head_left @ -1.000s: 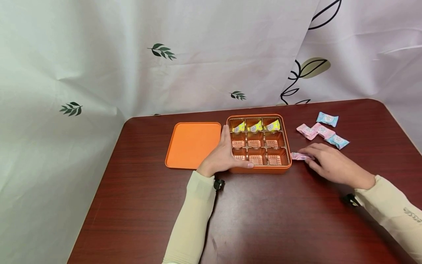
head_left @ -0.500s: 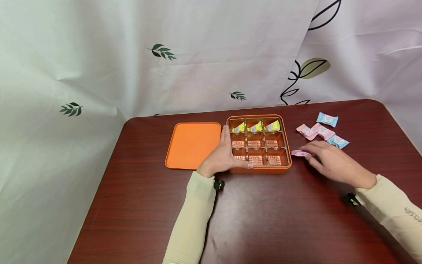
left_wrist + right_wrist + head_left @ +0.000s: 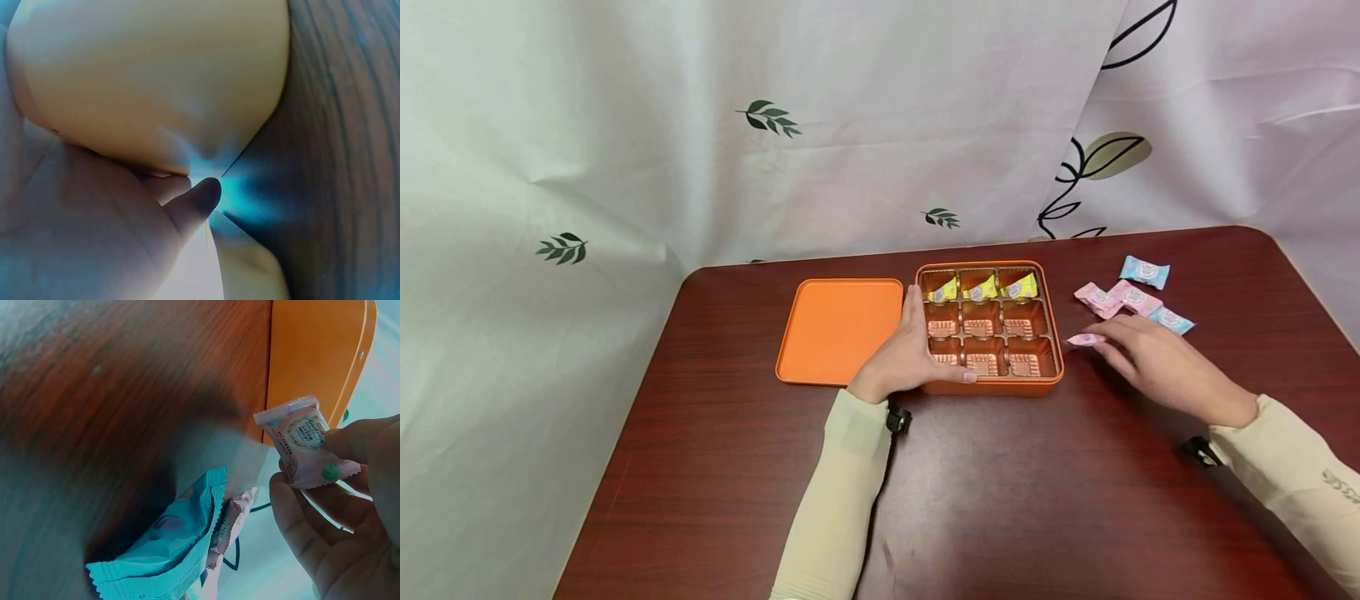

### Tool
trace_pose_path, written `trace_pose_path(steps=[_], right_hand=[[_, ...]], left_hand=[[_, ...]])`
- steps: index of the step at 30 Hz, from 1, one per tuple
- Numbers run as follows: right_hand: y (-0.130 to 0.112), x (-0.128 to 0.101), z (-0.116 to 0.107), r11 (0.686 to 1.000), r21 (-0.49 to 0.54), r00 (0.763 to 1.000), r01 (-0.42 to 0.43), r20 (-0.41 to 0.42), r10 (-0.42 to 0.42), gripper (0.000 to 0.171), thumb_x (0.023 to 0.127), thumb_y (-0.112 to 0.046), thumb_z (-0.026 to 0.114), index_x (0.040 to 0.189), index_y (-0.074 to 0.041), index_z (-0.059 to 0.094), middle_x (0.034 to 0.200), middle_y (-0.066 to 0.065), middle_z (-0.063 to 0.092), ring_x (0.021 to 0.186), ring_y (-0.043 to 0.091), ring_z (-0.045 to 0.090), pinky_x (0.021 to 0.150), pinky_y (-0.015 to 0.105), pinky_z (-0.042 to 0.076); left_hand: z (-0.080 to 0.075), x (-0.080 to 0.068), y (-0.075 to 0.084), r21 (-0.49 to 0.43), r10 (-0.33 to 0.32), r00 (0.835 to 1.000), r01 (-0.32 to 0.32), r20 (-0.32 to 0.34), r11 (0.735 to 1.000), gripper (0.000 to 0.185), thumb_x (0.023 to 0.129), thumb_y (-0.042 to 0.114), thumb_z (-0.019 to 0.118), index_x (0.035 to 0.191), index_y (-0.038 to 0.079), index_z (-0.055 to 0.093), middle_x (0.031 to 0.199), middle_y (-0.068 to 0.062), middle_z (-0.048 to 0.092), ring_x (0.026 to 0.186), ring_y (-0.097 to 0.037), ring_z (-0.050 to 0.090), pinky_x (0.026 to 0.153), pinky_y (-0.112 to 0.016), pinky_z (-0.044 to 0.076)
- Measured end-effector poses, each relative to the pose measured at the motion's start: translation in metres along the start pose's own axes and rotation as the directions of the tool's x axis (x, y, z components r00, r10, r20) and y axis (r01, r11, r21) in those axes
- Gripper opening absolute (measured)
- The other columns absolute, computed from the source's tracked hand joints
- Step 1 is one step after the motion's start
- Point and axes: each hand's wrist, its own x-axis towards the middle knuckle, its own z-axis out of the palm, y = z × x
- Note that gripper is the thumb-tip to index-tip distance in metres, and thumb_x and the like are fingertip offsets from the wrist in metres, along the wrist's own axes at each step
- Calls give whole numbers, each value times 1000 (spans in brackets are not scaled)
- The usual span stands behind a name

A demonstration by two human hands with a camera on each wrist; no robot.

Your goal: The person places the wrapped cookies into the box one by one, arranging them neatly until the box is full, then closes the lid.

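In the head view an orange box (image 3: 992, 387) with a nine-compartment tray stands on the table. Yellow-wrapped candies (image 3: 980, 288) sit one in each compartment of its back row. My left hand (image 3: 901, 354) lies against the box's left side, fingers straight, with the thumb along the front rim. The left wrist view shows the thumb (image 3: 197, 200) close to the box wall (image 3: 156, 81). My right hand (image 3: 1157, 367) pinches a pink-wrapped candy (image 3: 303, 440) between thumb and fingers, just right of the box. The candy appears held above the table.
An orange lid (image 3: 838, 331) lies left of the box. Behind the right hand are pink candies (image 3: 1098, 300) and blue candies (image 3: 1145, 272), one blue partly covered by the hand. A patterned cloth (image 3: 850, 167) hangs along the table's back edge.
The right hand has lifted slightly and shifted a little toward the back, turning the pink candy with it. My left hand and the box have stayed put.
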Motion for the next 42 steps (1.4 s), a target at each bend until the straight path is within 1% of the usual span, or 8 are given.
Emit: trace_pose_path(steps=[7, 11, 16, 21, 29, 33, 37, 42], right_hand=[[-1, 0, -2, 999, -9, 998, -31, -47, 30, 20, 84, -3, 76, 103, -7, 71, 89, 3, 68, 76, 18, 59, 70, 44, 48], [-1, 1, -2, 999, -5, 997, -51, -56, 51, 20, 84, -3, 76, 104, -6, 71, 91, 6, 70, 76, 21, 62, 70, 46, 49], [-2, 3, -4, 997, 4, 995, -76, -69, 76, 23, 85, -1, 76, 107, -3, 71, 96, 10, 72, 83, 26, 66, 75, 49, 51], [-4, 4, -5, 998, 12, 993, -66, -98, 67, 25, 84, 1, 77, 108, 0, 71, 99, 14, 72, 87, 30, 68, 79, 47, 50], [-4, 7, -6, 998, 24, 991, -65, -115, 67, 30, 85, 2, 75, 115, -1, 69, 105, 16, 72, 92, 32, 66, 82, 50, 48], [-4, 7, -6, 998, 46, 990, -54, -128, 59, 35, 84, 6, 74, 117, -4, 69, 110, 15, 71, 101, 32, 64, 88, 50, 44], [-4, 7, -4, 999, 42, 988, -31, -152, 37, 37, 81, 10, 74, 115, -3, 69, 110, 17, 69, 101, 33, 61, 88, 50, 42], [-4, 8, -3, 999, 38, 986, -14, -164, 20, 38, 79, 14, 73, 112, -2, 69, 109, 18, 67, 102, 34, 59, 89, 51, 41]], left_hand=[[1, 1, -2, 2, 6, 1000, -6, -4, 1000, 151, 68, 61, 87, 155, 19, -29, 165, -4, -28, 152, -17, -10, 119, -42, 25], [0, 0, -1, -4, 11, 1000, -11, 0, 1000, 151, 68, 62, 86, 154, 21, -30, 164, -4, -28, 152, -16, -11, 119, -42, 25], [0, 0, -1, -19, 15, 1000, -15, 7, 1000, 151, 68, 62, 87, 155, 20, -29, 164, -4, -28, 152, -16, -11, 119, -41, 25], [0, 0, -1, -14, 21, 1000, -21, 3, 1000, 151, 68, 60, 87, 155, 18, -29, 164, -6, -28, 152, -18, -8, 119, -41, 25], [1, 1, -1, -18, 16, 1000, -16, -4, 1000, 151, 68, 58, 88, 155, 18, -29, 165, -6, -27, 153, -22, 1, 115, -40, 33], [1, 0, -1, -14, 12, 1000, -12, -5, 1000, 151, 69, 58, 88, 155, 19, -29, 164, -4, -28, 153, -20, -3, 116, -42, 30], [0, 0, 0, -14, 7, 1000, -7, -3, 1000, 150, 69, 57, 88, 155, 18, -28, 164, -1, -29, 152, -17, -9, 118, -43, 27], [0, 1, -1, 12, 20, 1000, -20, 4, 1000, 150, 70, 59, 87, 155, 15, -28, 163, -6, -30, 151, -16, -13, 119, -42, 25]])
